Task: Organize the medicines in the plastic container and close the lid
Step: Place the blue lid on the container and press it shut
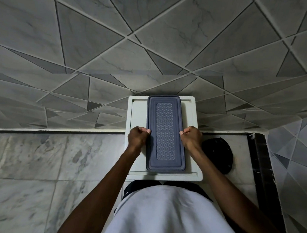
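Note:
A long blue-grey plastic container (166,134) lies lengthwise on a small white table (138,115), its lid with a raised wave-patterned panel seated on top. My left hand (138,136) grips the container's left long edge, thumb on the lid rim. On the opposite long edge my right hand (191,138) holds the same way. The closed lid hides the inside, so no medicines show.
The white table stands against a grey geometric-tiled wall (154,43). A black rounded object (217,154) lies on the marble floor just right of the table. A dark strip (262,171) runs along the floor at the right wall. My white shirt fills the bottom.

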{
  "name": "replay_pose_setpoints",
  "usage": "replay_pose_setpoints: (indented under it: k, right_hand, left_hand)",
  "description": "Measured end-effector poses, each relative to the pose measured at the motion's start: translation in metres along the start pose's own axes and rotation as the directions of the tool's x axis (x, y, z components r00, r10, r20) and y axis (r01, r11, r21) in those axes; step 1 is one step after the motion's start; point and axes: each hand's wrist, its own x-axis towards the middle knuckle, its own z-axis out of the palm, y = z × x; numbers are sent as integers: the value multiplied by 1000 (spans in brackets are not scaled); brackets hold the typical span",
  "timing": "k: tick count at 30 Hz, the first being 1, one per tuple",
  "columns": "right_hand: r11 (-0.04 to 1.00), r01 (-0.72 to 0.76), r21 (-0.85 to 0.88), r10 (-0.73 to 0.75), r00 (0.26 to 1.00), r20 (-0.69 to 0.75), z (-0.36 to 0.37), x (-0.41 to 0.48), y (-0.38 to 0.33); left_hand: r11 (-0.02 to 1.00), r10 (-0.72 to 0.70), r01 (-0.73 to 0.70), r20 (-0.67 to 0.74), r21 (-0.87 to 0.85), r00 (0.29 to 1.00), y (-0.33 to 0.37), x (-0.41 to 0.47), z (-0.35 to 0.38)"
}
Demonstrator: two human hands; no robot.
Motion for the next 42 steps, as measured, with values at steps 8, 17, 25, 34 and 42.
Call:
replay_pose_setpoints:
  k: [8,17,25,34,42]
  right_hand:
    - [980,-64,187,33,986,166,-9,-26,31]
    - [991,-107,85,102,993,60,-7,-33,22]
    - [961,-136,240,68,960,270,-21,-46,34]
    - [992,-124,38,117,983,140,-9,-59,59]
    - [978,-151,143,114,965,235,-16,-67,62]
  left_hand:
    - [995,-99,102,101,-22,990,-23,-24,-7]
    - [991,-48,56,-67,124,997,-21,-24,0]
    - [992,-108,117,164,-45,981,-24,-50,-17]
    - [989,-148,145,82,33,986,-46,-75,-15]
    - [989,-143,149,222,-12,964,-44,-78,-26]
